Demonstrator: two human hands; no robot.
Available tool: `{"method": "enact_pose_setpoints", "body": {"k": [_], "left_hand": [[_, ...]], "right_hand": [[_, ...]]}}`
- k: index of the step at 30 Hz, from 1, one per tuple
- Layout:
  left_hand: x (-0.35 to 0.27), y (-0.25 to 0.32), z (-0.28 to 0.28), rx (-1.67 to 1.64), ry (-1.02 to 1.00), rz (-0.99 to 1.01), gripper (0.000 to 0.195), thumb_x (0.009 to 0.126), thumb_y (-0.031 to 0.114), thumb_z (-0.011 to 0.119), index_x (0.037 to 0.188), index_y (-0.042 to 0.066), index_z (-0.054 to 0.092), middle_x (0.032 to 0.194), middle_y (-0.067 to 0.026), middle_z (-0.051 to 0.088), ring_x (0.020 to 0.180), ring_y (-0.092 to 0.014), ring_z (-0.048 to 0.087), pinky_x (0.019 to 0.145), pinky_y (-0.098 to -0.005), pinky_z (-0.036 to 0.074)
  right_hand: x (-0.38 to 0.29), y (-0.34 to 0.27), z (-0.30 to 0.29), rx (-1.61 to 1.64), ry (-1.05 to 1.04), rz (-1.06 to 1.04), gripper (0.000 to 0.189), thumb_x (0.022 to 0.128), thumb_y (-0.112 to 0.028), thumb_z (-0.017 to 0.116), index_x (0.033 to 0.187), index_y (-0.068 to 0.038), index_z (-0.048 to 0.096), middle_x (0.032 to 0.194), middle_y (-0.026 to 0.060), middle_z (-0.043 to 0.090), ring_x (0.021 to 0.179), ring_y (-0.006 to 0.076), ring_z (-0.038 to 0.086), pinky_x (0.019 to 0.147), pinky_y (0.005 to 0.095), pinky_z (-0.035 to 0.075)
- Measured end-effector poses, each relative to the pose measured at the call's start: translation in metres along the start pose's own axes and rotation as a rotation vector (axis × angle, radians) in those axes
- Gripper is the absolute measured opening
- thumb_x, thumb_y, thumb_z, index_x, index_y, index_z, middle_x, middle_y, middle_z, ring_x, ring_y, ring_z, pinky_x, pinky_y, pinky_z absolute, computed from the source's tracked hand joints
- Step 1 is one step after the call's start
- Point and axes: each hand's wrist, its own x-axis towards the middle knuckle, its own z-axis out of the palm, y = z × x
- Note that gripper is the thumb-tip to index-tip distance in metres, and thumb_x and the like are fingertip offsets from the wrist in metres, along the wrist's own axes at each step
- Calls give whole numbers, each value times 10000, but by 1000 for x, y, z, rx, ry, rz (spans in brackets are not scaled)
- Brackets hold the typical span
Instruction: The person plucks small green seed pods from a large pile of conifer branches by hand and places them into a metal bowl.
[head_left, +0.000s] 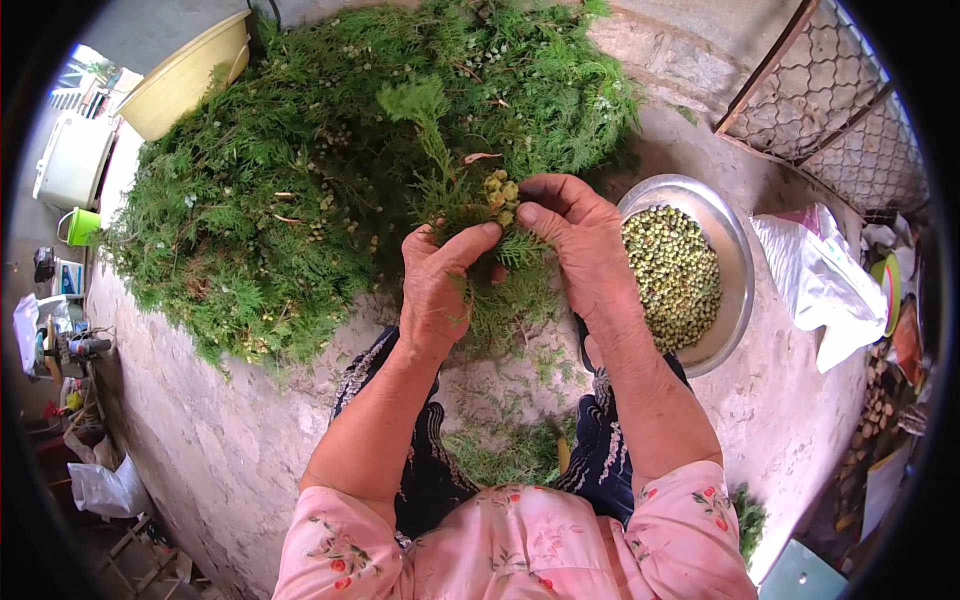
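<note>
My left hand (446, 277) is closed on a leafy conifer sprig (431, 142), its thumb near a cluster of yellow-green cones (501, 196). My right hand (574, 232) is at the right side of that cluster, its thumb and forefinger close together at the cones; whether a cone is between them cannot be told. Beyond both hands lies a large heap of cut green conifer branches (247, 187) with small cones among them. Right of my right forearm stands a round metal basin (739, 262) holding many small green cones (671, 270), partly hidden by the arm.
A yellow plastic tub (184, 79) leans at the heap's upper left, near a small green bucket (81, 226). A white sack (821, 277) lies right of the basin, below a wire mesh panel (832, 97). Loose green sprigs (510, 454) lie on the floor between my legs.
</note>
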Motion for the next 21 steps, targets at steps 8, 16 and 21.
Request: {"method": "enact_pose_setpoints", "body": {"k": [8,16,21], "left_hand": [[4,-4,-5,-11,-3,-70,76,739,74,592,788,23,566,682,-28,563,526,-88,489,409,-214,353],[11,-9,-19,-286,-278,-217,118,752,113,576,735,-3,558,622,-33,536,485,-96,424,425,-217,291],[11,-7,-15,-280,-205,-116,116,772,94,548,769,-19,573,587,-34,516,480,-94,414,421,-217,289]], "right_hand": [[-2,1,-1,162,8,282,196,789,-150,621,929,-20,580,780,7,590,649,79,509,543,224,415],[-4,1,-4,457,-67,411,206,830,-193,571,947,-25,544,764,15,559,619,112,506,547,239,421],[-5,-7,2,351,-123,317,246,806,-176,591,989,-21,538,834,39,569,688,116,516,573,259,431]]}}
